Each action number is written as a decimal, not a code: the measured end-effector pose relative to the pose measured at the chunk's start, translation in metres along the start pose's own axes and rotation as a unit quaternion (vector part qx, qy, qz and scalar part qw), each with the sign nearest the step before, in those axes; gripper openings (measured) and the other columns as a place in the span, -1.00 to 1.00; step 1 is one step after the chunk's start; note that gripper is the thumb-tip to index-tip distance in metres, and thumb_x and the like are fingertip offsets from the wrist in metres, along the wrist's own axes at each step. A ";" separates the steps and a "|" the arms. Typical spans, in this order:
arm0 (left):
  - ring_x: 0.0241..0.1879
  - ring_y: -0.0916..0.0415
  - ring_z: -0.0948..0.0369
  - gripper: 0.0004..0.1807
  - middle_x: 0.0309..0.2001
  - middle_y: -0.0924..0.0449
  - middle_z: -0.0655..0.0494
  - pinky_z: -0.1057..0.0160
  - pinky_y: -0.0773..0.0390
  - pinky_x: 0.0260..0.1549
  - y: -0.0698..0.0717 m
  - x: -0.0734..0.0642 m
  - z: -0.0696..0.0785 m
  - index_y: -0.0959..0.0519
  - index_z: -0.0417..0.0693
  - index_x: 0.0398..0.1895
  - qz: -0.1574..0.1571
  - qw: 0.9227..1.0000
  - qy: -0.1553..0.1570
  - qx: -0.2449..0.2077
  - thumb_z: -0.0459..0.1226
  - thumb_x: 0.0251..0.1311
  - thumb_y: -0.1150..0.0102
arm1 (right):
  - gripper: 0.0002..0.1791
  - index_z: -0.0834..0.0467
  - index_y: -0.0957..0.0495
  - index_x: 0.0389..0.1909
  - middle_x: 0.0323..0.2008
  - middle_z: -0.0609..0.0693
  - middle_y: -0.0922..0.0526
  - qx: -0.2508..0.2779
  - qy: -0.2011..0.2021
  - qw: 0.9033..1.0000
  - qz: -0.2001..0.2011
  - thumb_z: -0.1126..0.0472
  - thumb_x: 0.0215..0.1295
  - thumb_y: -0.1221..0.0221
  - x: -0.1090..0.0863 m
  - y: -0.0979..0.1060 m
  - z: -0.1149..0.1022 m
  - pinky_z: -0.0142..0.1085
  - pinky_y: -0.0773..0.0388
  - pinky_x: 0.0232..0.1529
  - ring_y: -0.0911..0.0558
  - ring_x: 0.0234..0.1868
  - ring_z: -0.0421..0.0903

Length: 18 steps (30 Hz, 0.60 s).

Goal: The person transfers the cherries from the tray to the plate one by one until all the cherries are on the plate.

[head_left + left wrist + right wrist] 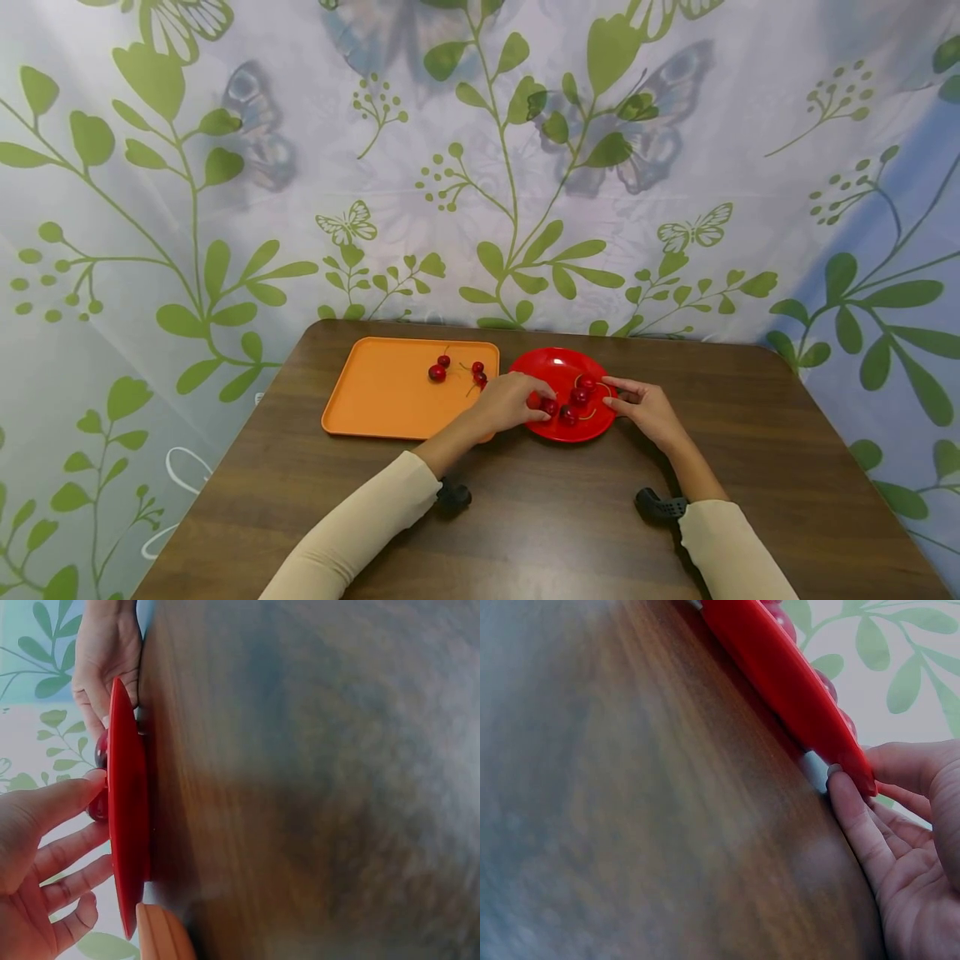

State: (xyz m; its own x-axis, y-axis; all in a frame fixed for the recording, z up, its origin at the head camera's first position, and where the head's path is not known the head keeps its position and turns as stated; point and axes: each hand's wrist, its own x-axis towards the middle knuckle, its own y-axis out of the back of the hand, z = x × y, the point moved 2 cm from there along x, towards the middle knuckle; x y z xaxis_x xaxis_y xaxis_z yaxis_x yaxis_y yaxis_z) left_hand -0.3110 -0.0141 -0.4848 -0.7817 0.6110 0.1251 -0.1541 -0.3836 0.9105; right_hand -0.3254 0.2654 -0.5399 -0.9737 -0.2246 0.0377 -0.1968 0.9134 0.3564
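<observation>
A round red plate (pixel 558 360) with several dark red cherries (pixel 580 394) stands right of centre on the table. My left hand (pixel 501 403) reaches over the plate's left side. Its fingers and thumb close round a cherry (pixel 550 407) low on the plate; in the left wrist view the thumb tip is right at a cherry (pixel 98 806), with the other fingers (pixel 75 885) spread behind. At the opposite side my right hand (pixel 651 412) pinches the plate's rim. In the right wrist view one fingertip (pixel 845 791) lies under the rim.
An orange rectangular tray (pixel 382 392) stands left of the plate, close to its edge. Several cherries (pixel 437 372) with stems lie on the tray's right half. The brown wooden table (pixel 555 517) backs onto a leaf-patterned cloth (pixel 420 208).
</observation>
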 end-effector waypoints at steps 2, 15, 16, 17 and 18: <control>-0.08 -0.62 0.29 -0.66 -0.12 -0.75 0.35 0.44 -0.53 -0.31 -0.001 0.000 0.000 -0.76 0.17 0.01 -0.001 1.000 0.006 0.003 -0.07 0.15 -0.49 | -0.48 0.26 -0.55 0.29 -0.36 0.17 -0.68 0.001 -0.003 1.000 -0.001 0.24 0.33 -0.34 0.000 0.001 0.000 -0.36 -0.51 -0.47 -0.55 -0.45 -0.14; -0.10 -0.61 0.35 -0.65 -0.12 -0.76 0.35 0.41 -0.56 -0.27 -0.009 0.002 0.001 -0.76 0.19 0.00 -0.003 1.000 0.012 0.012 -0.06 0.13 -0.50 | -0.49 0.37 -0.50 0.29 -0.32 0.28 -0.66 -0.008 -0.013 1.000 -0.012 0.33 0.36 -0.29 -0.013 -0.001 -0.035 -0.28 -0.53 -0.46 -0.56 -0.43 0.05; -0.11 -0.61 0.35 -0.65 -0.12 -0.76 0.35 0.41 -0.56 -0.27 -0.009 0.002 0.001 -0.76 0.19 0.00 -0.003 1.000 0.013 0.012 -0.06 0.13 -0.50 | -0.50 0.37 -0.50 0.29 -0.33 0.27 -0.66 -0.008 -0.014 1.000 -0.013 0.33 0.36 -0.29 -0.013 -0.001 -0.036 -0.29 -0.53 -0.46 -0.55 -0.42 0.04; -0.10 -0.61 0.35 -0.65 -0.12 -0.76 0.35 0.41 -0.56 -0.27 -0.009 0.002 0.001 -0.76 0.19 0.01 -0.003 1.000 0.013 0.013 -0.05 0.13 -0.49 | -0.49 0.37 -0.50 0.29 -0.34 0.26 -0.65 -0.008 -0.014 1.000 -0.013 0.33 0.36 -0.29 -0.014 -0.001 -0.037 -0.29 -0.53 -0.46 -0.55 -0.43 0.04; -0.11 -0.61 0.35 -0.65 -0.12 -0.76 0.35 0.41 -0.56 -0.27 -0.010 0.001 0.001 -0.76 0.19 0.01 -0.003 1.000 0.014 0.013 -0.05 0.13 -0.49 | -0.49 0.37 -0.50 0.29 -0.35 0.24 -0.65 -0.006 -0.014 1.000 -0.015 0.33 0.36 -0.29 -0.014 -0.002 -0.037 -0.29 -0.53 -0.45 -0.55 -0.42 0.04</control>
State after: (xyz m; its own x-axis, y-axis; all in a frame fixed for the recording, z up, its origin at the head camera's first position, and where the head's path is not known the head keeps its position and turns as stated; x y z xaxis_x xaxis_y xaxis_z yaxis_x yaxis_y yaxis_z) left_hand -0.3101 -0.0089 -0.4929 -0.7976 0.5932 0.1094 -0.1431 -0.3623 0.9210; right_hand -0.3073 0.2546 -0.5065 -0.9703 -0.2417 0.0015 -0.2241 0.9020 0.3690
